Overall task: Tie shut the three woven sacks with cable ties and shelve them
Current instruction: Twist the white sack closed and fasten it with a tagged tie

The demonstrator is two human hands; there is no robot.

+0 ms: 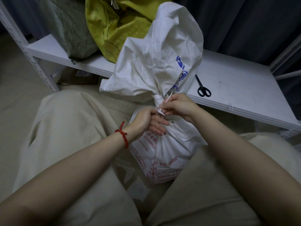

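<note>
A white woven sack (162,62) with red and blue print stands on the floor between my knees, its neck gathered tight. A white cable tie (160,110) circles that neck. My left hand (146,121) pinches the tie's head at the left of the neck. My right hand (177,105) pinches the tie's loose tail, which sticks up past my fingers. A yellow woven sack (117,26) and a grey-green woven sack (70,26) sit on the white shelf (236,88) behind.
Black scissors (202,88) lie on the shelf board to the right of the white sack. A spare white cable tie (229,100) lies near the shelf's front edge. A cardboard box (78,78) sits under the shelf. Dark curtains hang behind.
</note>
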